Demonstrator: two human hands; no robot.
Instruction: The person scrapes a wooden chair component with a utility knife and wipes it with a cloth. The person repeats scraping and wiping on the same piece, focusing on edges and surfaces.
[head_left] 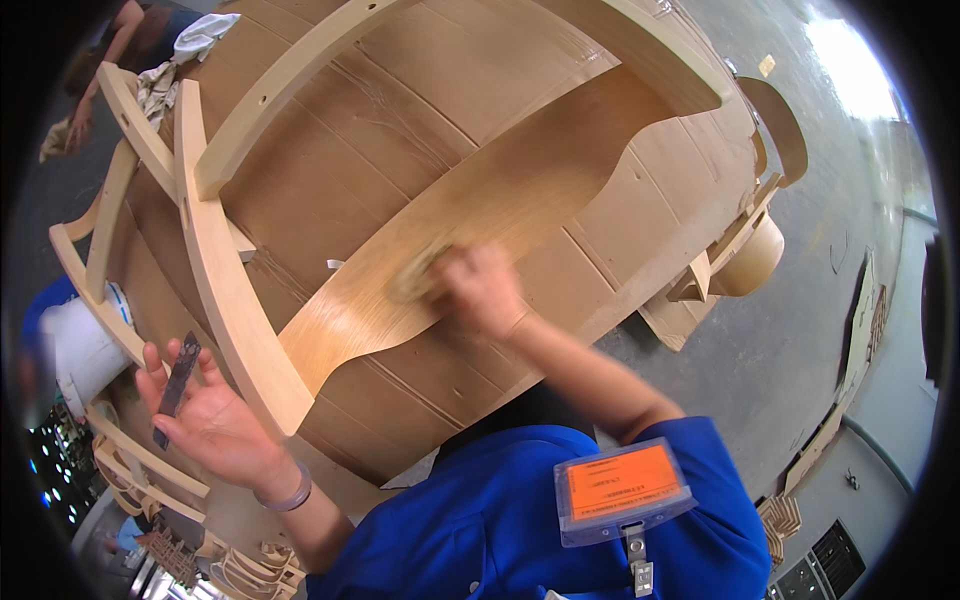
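Note:
A curved wooden chair backrest (pixel 530 190) lies across the work surface, fixed between pale wooden frame legs (pixel 230 300). My right hand (pixel 485 290) is closed on a yellowish cloth (pixel 420 272) pressed against the panel's glossy face; both are smeared by motion. Left of the near frame leg, my left hand (pixel 220 415) is turned palm up. Between its thumb and fingers it holds a dark, flat, worn strip (pixel 178 385), apart from the wood. The strip's exact kind cannot be made out.
Brown cardboard (pixel 400 130) covers the table. A white bucket (pixel 90 350) stands at the left, behind frame parts. Another person's hand (pixel 80 122) shows at the far left near a white cloth (pixel 204 35). More chair parts (pixel 745 250) stand right of the table.

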